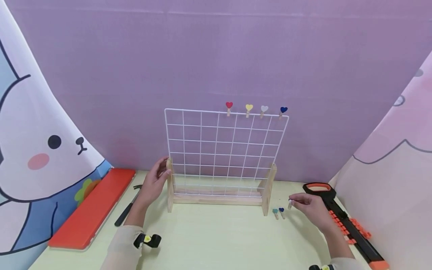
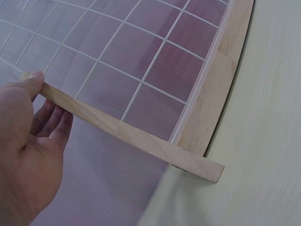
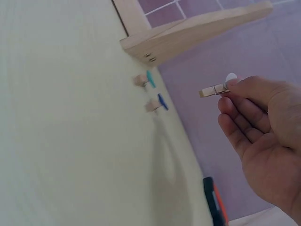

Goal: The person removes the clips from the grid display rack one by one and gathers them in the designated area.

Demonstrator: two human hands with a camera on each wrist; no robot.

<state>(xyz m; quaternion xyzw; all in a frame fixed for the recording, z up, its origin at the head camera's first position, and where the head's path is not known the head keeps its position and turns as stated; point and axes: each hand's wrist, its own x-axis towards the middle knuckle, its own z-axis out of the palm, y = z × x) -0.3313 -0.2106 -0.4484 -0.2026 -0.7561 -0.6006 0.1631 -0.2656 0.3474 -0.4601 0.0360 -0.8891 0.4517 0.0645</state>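
Observation:
A white wire grid [image 1: 224, 146] stands in a wooden base, with red [image 1: 229, 105], yellow [image 1: 249, 108], white [image 1: 264, 109] and dark blue [image 1: 283, 110] heart clothespins clipped along its top bar. My left hand [image 1: 156, 182] grips the upper end of the left wooden upright [image 2: 117, 129], thumb on one side and fingers behind. Between thumb and fingers, my right hand [image 1: 312, 210] pinches a small wooden clothespin [image 3: 214, 90] with a white heart, held above the table right of the stand. Below it lie a teal heart clothespin [image 1: 275, 213] and a dark blue heart clothespin [image 1: 281, 212].
On the left lies a long red case [image 1: 94, 210], with a black-handled hammer [image 1: 126, 210] between it and my left forearm. A black and orange tool [image 1: 351, 228] lies along the right side. Behind the stand hangs a purple cloth [image 1: 216, 56].

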